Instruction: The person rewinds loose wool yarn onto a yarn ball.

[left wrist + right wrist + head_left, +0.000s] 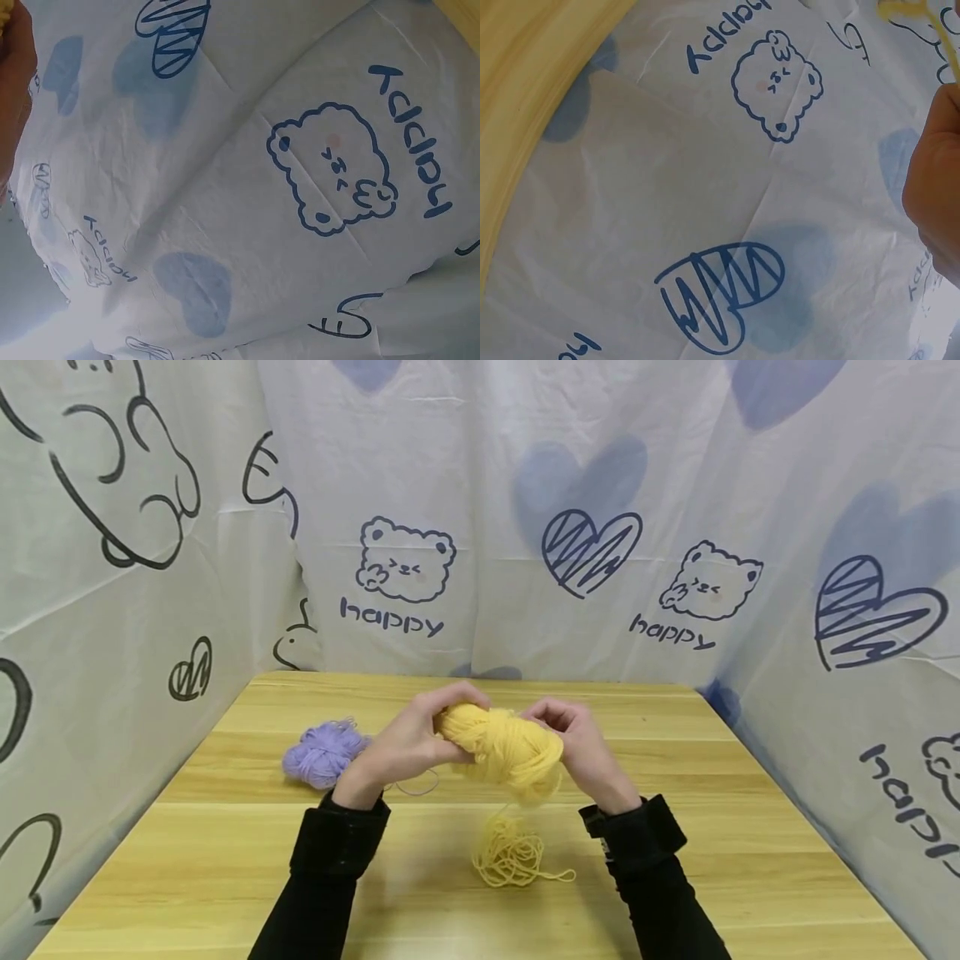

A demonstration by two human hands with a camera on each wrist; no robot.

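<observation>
Above the wooden table (225, 860), both hands hold a yellow yarn skein (504, 748) in the air: the left hand (405, 745) curls round one end and the right hand (581, 747) pinches the other. Judging by the loose yellow strand pile (512, 857) lying below, the yarn is being unwound, and the next pull calls for a steady grip. Only the head view shows this and the purple yarn (324, 753) to the left; the wrist views catch mostly the printed cloth (247, 187), with slivers of skin and yellow at their edges.
</observation>
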